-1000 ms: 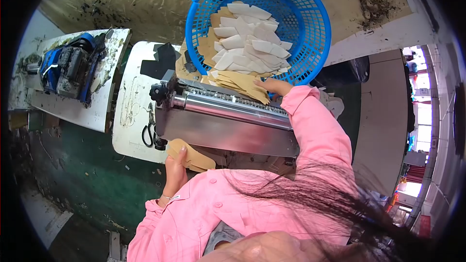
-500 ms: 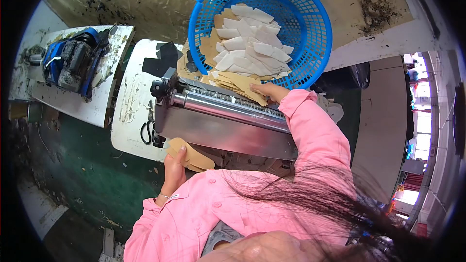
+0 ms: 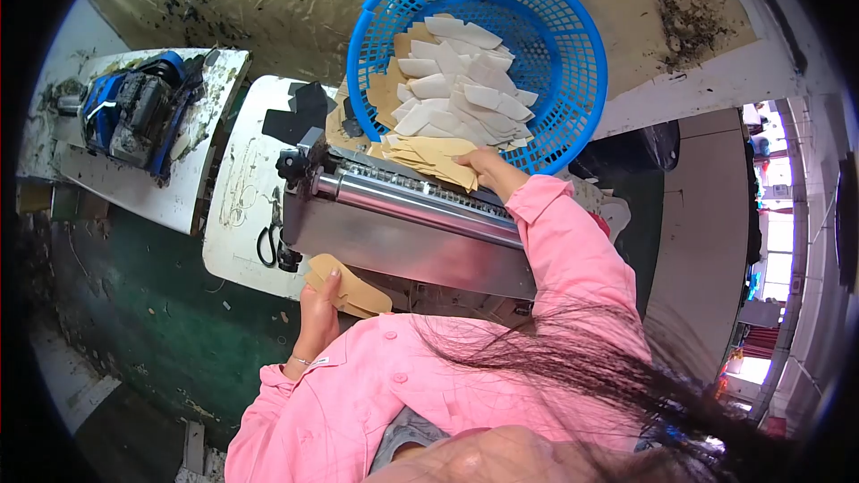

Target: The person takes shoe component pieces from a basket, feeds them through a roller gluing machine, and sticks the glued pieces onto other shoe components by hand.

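Left hand (image 3: 315,311), lower left: my fingers clamp tan pieces (image 3: 356,293), likely keeping them stacked.
Tan pile (image 3: 428,155), upper centre: by the basket (image 3: 601,80), within reach.
Right hand (image 3: 495,170), upper centre: my thumb likely steadies it; fingers beneath, I cannot tell.

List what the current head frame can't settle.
Head view, all:
- Left hand: most fingers hidden under the tan pieces.
- Right hand: grip on the tan fan unclear, finger undersides unseen.
- Roller: right end behind the pink sleeve.
- Basket: floor partly under white pieces.
- Far-right background: small, blurred.
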`<action>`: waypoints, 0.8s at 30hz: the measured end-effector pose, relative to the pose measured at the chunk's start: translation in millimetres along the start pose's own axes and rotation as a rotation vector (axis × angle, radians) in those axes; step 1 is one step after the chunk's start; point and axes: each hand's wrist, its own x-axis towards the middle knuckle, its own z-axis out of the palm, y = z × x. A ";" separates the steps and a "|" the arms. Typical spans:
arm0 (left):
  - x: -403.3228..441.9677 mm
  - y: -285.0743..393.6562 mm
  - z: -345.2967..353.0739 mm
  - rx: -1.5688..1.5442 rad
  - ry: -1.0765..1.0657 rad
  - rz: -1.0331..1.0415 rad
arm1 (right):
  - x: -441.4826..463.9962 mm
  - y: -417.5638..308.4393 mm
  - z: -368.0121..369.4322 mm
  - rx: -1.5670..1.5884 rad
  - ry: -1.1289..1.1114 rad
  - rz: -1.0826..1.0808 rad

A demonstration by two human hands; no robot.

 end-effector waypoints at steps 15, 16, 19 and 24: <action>-4.5 -8.6 -3.8 0.039 -0.023 0.013 | -54.7 -136.0 -125.4 0.292 0.074 -0.786; -4.5 -11.3 -5.0 0.040 -0.024 0.018 | -52.1 -137.3 -127.6 0.279 0.222 -0.797; -9.5 -11.3 -4.1 0.041 -0.051 0.007 | -14.4 -107.1 -146.3 -0.353 0.807 -0.854; -23.6 -3.2 7.9 0.110 -0.109 0.023 | 16.1 -82.6 -144.4 -0.663 0.674 -0.382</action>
